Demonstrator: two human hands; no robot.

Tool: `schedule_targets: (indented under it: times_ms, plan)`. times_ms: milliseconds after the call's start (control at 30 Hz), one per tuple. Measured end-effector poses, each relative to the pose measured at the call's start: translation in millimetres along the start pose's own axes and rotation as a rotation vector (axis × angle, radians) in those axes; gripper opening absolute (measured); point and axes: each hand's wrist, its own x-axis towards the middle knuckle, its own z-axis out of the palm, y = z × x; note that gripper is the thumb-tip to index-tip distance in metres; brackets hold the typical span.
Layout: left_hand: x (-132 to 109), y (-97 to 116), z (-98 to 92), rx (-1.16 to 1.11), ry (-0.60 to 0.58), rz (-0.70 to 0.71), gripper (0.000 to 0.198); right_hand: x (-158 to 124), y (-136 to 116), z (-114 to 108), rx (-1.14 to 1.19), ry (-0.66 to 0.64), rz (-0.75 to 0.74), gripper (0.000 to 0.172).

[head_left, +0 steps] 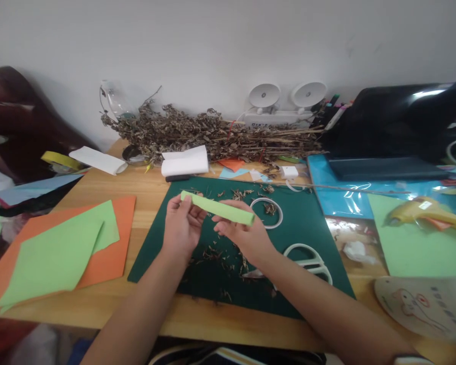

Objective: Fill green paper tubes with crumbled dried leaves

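Observation:
A light green strip of rolled or folded paper (218, 208) is held above the green cutting mat (159, 228). My left hand (181, 225) pinches its left end between thumb and fingers. Around the right part of the same paper, my right hand (247, 233) has its fingers closed. Beneath the hands, bits of dried leaf (216, 256) lie scattered on the mat. White-handled scissors (311, 263) rest on the mat by my right forearm, which hides part of them. Beyond my right hand lies a roll of tape (279, 215) with leaf bits inside its ring.
Green paper sheets (57, 253) overlap an orange sheet (123, 238) at left. A bundle of dried plants (182, 132) lies along the wall near a white router (277, 119). At right are a dark laptop (399, 126), a yellow glue gun (429, 210) and a fan-like board (421, 306).

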Motion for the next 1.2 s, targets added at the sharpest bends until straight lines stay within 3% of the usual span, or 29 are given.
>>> schedule_targets:
  times_ms: [67, 167, 200, 267, 367, 533, 700, 900, 1200]
  plan:
    - [11.2, 10.1, -3.4, -0.061, 0.032, -0.061, 0.006, 4.6, -9.7, -11.1, -0.403, -0.130, -0.063, 0.046]
    - [27.3, 25.3, -10.2, -0.143, 0.067, -0.094, 0.021, 11.1, -21.3, -26.5, -1.199, -0.277, -0.099, 0.038]
    - [31.6, 29.0, -12.3, -0.160, 0.083, -0.090, 0.024, 12.2, -22.5, -29.4, -1.379, -0.346, -0.067, 0.036]
    - [37.6, 33.6, -15.7, -0.167, 0.098, -0.095, 0.027, 12.2, -20.6, -31.0, -1.528, -0.457, -0.022, 0.033]
    - [41.5, 34.0, -19.3, -0.156, 0.086, -0.136, 0.024, 8.3, -13.6, -27.3, -1.544, -0.578, -0.006, 0.037]
    - [41.9, 26.5, -27.0, -0.151, -0.033, -0.318, 0.028, 2.3, -16.6, -23.2, -1.553, -0.701, 0.052, 0.058]
    - [41.2, 20.5, -31.7, -0.107, -0.114, -0.391, 0.031, -1.7, -23.8, -19.1, -1.692, -0.763, 0.239, 0.049]
    - [42.2, 16.6, -27.9, 0.039, 0.042, -0.306, 0.025, -4.8, -20.2, -13.1, -1.688, -0.819, 0.217, 0.012]
    - [40.1, 16.4, -22.3, 0.061, 0.207, -0.188, 0.022, -2.9, -29.3, -16.6, -1.527, -0.846, 0.116, 0.012]
